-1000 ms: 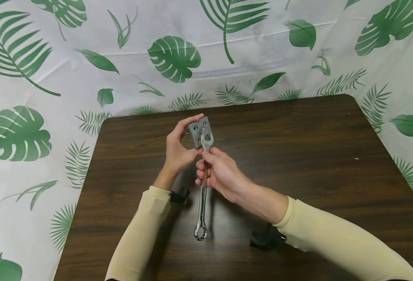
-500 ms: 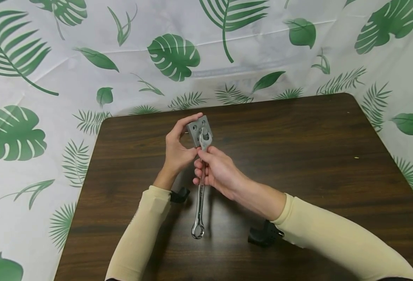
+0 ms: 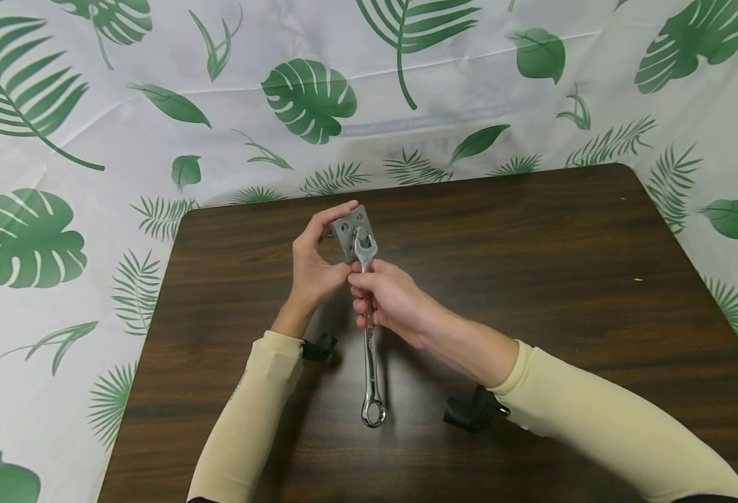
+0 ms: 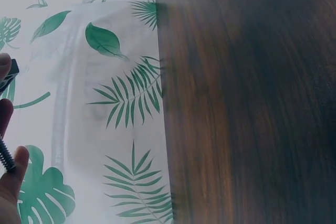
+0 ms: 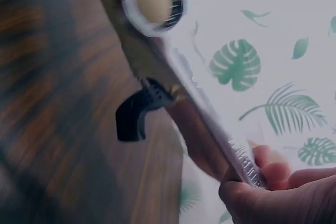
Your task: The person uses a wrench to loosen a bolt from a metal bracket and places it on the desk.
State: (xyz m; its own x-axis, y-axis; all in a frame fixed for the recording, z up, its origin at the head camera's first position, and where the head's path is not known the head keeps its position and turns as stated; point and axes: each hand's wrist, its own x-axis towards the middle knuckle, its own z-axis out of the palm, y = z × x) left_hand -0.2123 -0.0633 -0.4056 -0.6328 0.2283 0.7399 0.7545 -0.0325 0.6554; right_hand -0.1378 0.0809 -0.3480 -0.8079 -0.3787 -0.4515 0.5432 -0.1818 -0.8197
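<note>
My left hand (image 3: pixel 314 271) grips a grey metal block (image 3: pixel 345 232) with several round holes, fingers over its far edge and thumb at its near corner. A bolt head (image 3: pixel 362 235) stands out from the block's face. Threaded shank of a bolt (image 4: pixel 6 156) shows beside the left fingers in the left wrist view. A chrome combination wrench (image 3: pixel 371 363) is held in my right hand (image 3: pixel 400 297), thumb along the shaft near the open end. That open end sits at the bolt head; the ring end points back toward me. Up close, the right wrist view shows the wrench's ring end.
Below the hands lies a dark wood-grain table (image 3: pixel 532 279). A white cloth with green leaves (image 3: pixel 444 91) hangs behind it. Black wrist-worn devices stick out under the left sleeve (image 3: pixel 274 370) and right sleeve (image 3: pixel 595 405).
The wrench's ring end swung slightly left, then clearly right, while its open end came closer around the bolt head. The block and left hand shifted slightly left.
</note>
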